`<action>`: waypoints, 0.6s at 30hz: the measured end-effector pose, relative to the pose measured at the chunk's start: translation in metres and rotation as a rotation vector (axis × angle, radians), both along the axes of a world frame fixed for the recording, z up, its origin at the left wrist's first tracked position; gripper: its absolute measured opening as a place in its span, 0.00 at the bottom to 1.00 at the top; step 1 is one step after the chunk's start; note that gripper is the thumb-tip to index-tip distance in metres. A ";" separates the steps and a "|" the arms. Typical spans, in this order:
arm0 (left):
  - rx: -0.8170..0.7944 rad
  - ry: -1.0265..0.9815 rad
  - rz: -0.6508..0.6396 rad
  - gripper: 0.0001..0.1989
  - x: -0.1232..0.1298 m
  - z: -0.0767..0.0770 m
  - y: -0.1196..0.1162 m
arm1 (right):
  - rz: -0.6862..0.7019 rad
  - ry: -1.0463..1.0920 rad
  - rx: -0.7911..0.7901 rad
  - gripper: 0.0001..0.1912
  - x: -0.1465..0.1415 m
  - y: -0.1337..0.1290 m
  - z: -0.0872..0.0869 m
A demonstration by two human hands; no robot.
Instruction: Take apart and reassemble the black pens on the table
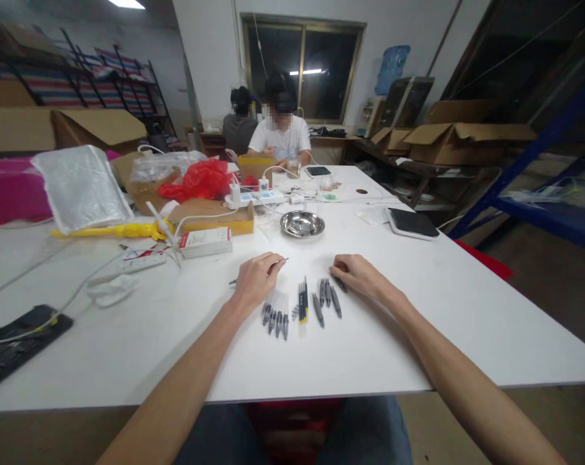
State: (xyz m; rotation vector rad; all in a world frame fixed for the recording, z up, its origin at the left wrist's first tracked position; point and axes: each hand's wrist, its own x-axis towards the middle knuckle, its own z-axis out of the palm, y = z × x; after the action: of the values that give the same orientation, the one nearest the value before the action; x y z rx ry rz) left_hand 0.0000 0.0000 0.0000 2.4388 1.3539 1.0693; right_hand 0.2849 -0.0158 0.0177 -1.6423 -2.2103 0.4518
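My left hand point(257, 279) is closed around a thin pen part, whose tip sticks out at the right and whose dark end shows at the left. My right hand point(353, 272) has its fingers curled over a dark grey pen barrel point(339, 284) on the white table. Between the hands lie clear tubes with dark tips point(276, 316), refills with black and yellow parts point(303, 303), and several dark grey barrels point(325, 294). Small grey pieces point(296, 312) sit beside the refills. Beyond them stands a shiny metal bowl point(302, 225) with small items inside.
Left on the white table point(394, 361) are a red-and-white box point(206, 242), a power strip point(254, 197), cables, a red bag point(200, 179) and a black tray point(24, 342). A tablet point(412, 223) lies right. Two people sit at the far side.
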 end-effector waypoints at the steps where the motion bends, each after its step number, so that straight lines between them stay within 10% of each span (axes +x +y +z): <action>1: -0.002 -0.006 0.001 0.11 0.000 -0.001 0.000 | -0.003 -0.008 0.001 0.13 0.001 -0.001 0.000; 6: -0.009 -0.032 -0.005 0.11 0.000 -0.001 0.002 | 0.024 -0.013 -0.034 0.10 0.001 -0.004 0.004; 18: -0.014 -0.171 -0.141 0.12 0.002 -0.001 0.003 | 0.218 0.425 0.445 0.09 -0.063 0.018 0.011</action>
State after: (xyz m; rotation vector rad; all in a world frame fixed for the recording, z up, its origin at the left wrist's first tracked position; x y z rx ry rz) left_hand 0.0017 0.0032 -0.0006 2.3313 1.1166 1.1973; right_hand 0.2214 0.0025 0.0291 -0.9797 -1.9868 0.2983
